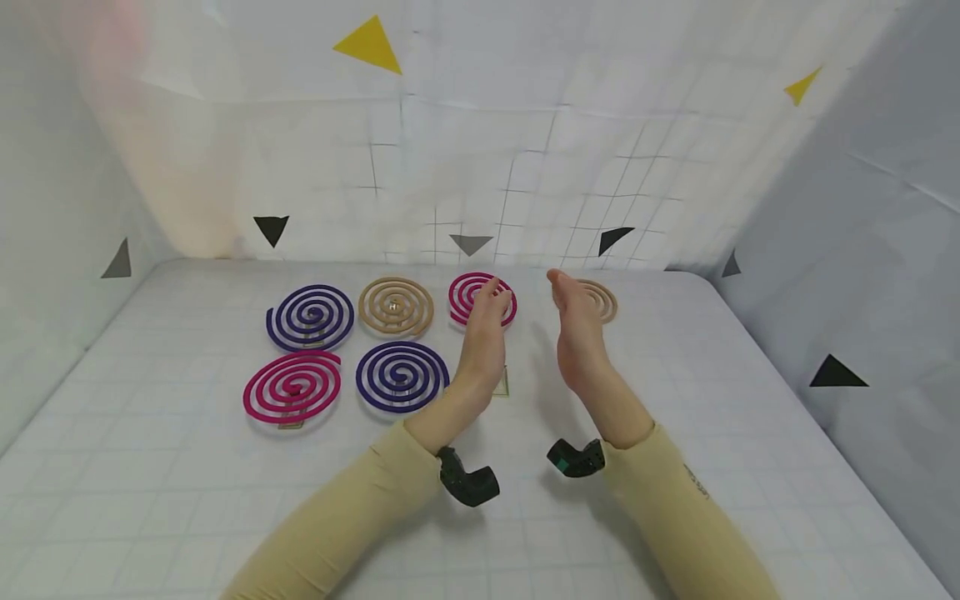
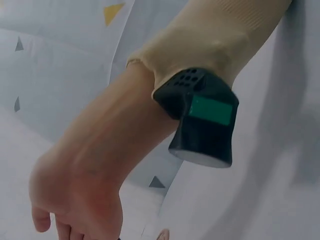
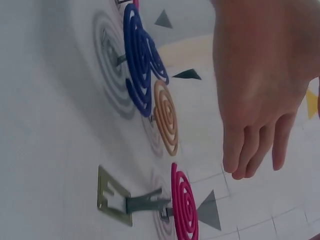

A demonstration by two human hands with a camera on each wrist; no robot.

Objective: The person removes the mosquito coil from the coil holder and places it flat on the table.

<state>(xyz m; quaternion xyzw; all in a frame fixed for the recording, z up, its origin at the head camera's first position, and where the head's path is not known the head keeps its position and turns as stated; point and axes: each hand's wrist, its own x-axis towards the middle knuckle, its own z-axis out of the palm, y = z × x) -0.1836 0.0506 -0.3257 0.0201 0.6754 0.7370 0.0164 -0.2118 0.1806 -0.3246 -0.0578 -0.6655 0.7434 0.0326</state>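
Both hands are held above the table, palms facing across a gap, fingers fairly straight and gripping nothing. The left hand (image 1: 483, 346) overlaps the near edge of a magenta spiral (image 1: 459, 293); the right hand (image 1: 583, 337) partly covers a tan spiral (image 1: 609, 304). Beside the left wrist, a small metal stand (image 1: 503, 385) is mostly hidden in the head view. The right wrist view shows the stand (image 3: 145, 202) more fully, with the left hand (image 3: 265, 85) at upper right. In the left wrist view, the right hand (image 2: 80, 195) hangs with its fingertips cut off.
Two dark blue spirals (image 1: 313, 317) (image 1: 402, 377), a tan spiral (image 1: 395, 307) and a magenta spiral (image 1: 292, 387) stand on the table's left half. White sheets marked with triangles enclose the back and sides. A black device (image 1: 468, 482) (image 1: 576, 458) sits at each wrist.
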